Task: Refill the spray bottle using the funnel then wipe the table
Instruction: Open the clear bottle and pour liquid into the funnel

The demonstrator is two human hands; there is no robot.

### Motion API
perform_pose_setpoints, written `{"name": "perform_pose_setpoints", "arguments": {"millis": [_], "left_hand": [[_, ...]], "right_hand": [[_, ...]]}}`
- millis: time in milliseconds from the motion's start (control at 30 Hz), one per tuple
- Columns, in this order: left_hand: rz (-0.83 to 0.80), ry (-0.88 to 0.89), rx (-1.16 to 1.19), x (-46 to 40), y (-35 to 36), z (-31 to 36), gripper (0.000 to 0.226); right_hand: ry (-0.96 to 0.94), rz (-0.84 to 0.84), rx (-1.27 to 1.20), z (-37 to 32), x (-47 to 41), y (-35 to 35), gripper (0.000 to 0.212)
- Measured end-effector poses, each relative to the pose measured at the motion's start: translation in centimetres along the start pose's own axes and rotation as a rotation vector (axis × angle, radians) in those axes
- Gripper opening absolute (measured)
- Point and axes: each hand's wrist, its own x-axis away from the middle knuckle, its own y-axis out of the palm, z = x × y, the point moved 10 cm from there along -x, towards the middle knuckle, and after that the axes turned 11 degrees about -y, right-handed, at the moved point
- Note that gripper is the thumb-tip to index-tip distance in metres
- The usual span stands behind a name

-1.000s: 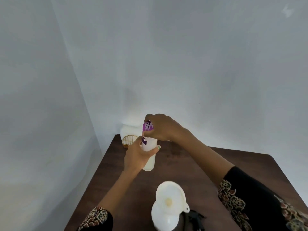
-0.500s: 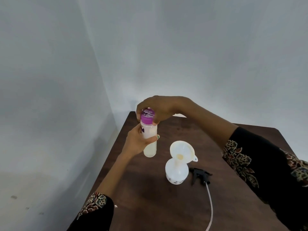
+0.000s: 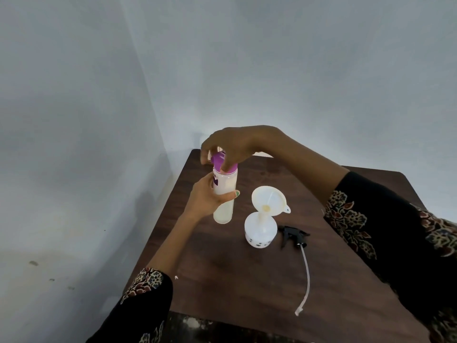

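My left hand grips the body of a tall white refill bottle, held upright above the dark wooden table. My right hand reaches over it, fingers closed on its purple cap, whose flip lid looks tilted up. To the right stands the round white spray bottle with a white funnel sitting in its neck. The black spray trigger head lies on the table beside it, its clear dip tube trailing toward me.
The table stands in a corner of grey walls, its left edge near the wall. A small white speck lies on the tabletop near my left sleeve.
The view has tilted down and pulled back, showing more of the table. Both hands stay on the refill bottle; my right fingers have shifted on the purple cap.
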Motion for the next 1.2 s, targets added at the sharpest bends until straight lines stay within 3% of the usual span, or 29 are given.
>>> {"name": "perform_pose_setpoints", "arguments": {"millis": [67,133,233,333,433,567,633,733,833,967,1033,1133,1200], "left_hand": [[0.013,-0.017,0.0,0.1,0.0,-0.3,0.063],[0.01,-0.008,0.011,0.2,0.2,-0.1,0.065],[-0.01,0.019,0.009,0.5,0.4,0.4,0.061],[-0.023,0.017,0.005,0.7,0.7,0.4,0.059],[-0.009,-0.004,0.003,0.7,1.0,0.1,0.054],[-0.035,-0.006,0.026,0.8,1.6,-0.2,0.057],[-0.053,0.01,0.025,0.8,1.9,0.0,0.058],[-0.06,-0.001,0.005,0.9,2.2,-0.2,0.059],[-0.06,-0.018,0.028,0.7,2.5,-0.7,0.054],[-0.061,-0.031,0.051,0.6,2.5,-0.7,0.062],[-0.074,-0.02,0.038,0.7,2.6,-0.6,0.062],[-0.095,-0.021,0.039,0.8,2.9,-0.8,0.06],[-0.088,-0.039,0.025,0.7,3.0,-1.1,0.06]], "right_hand": [[-0.01,-0.019,-0.022,-0.7,0.4,-0.1,0.052],[0.117,0.013,0.068,0.1,0.8,-0.4,0.063],[0.273,0.015,0.165,1.4,1.7,0.0,0.055],[0.169,-0.096,0.076,1.0,1.4,1.3,0.035],[0.06,-0.153,0.004,-0.1,1.7,1.4,0.049],[0.259,-0.053,0.039,2.3,2.2,1.3,0.069],[0.28,-0.024,0.039,2.8,2.2,1.6,0.057],[0.112,-0.085,0.039,1.7,1.7,1.9,0.027],[0.019,-0.136,-0.054,0.5,1.6,2.1,0.041],[0.25,-0.099,0.032,2.8,2.0,2.6,0.076],[0.326,-0.082,0.046,3.6,2.3,3.0,0.069],[0.216,-0.16,0.04,3.3,1.6,3.7,0.035],[0.106,-0.203,0.009,2.1,1.4,3.8,0.039]]}}
